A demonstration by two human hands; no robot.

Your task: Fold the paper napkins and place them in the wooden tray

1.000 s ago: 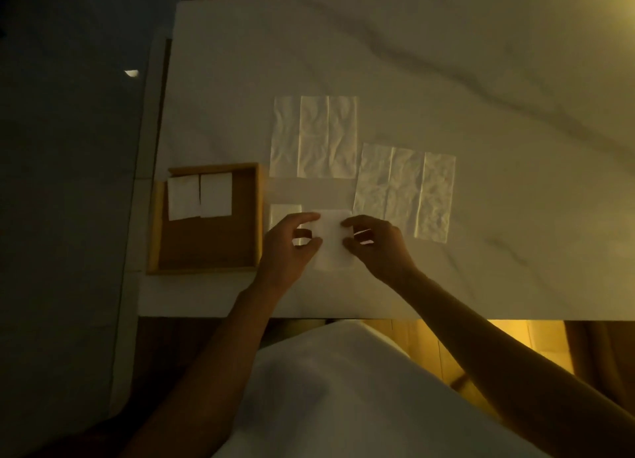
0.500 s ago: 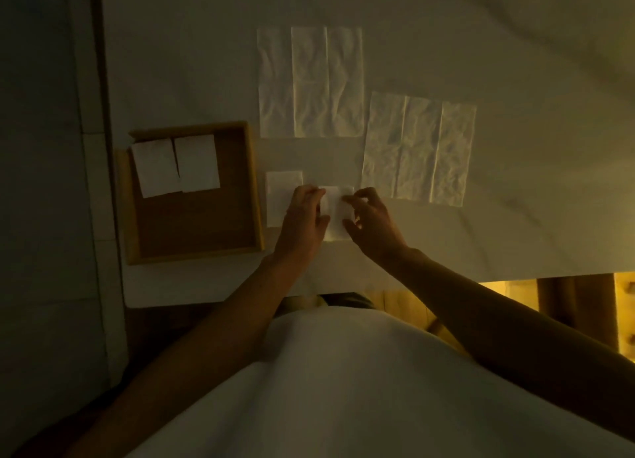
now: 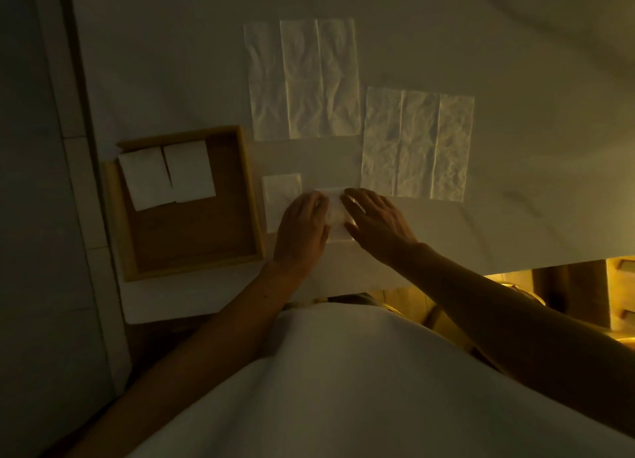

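Note:
A small folded white napkin (image 3: 338, 213) lies near the table's front edge. My left hand (image 3: 302, 230) presses flat on its left side and my right hand (image 3: 378, 223) on its right side, so most of it is covered. Another folded napkin (image 3: 278, 196) lies just left of it, partly under my left fingers. The wooden tray (image 3: 253, 196) sits to the left and holds two folded napkins (image 3: 146, 179) (image 3: 190, 170) side by side in its far half. Two unfolded, creased napkins (image 3: 304, 79) (image 3: 417, 143) lie flat beyond my hands.
The white marble table (image 3: 515, 62) stretches away to the right and back. Its front edge (image 3: 446, 268) runs just behind my wrists. The tray stands close to the table's left front corner. My white top fills the bottom of the view.
My fingers went from pinching the napkin's edges to lying flat on it, and the napkin now looks narrower. The view has tilted down and closer.

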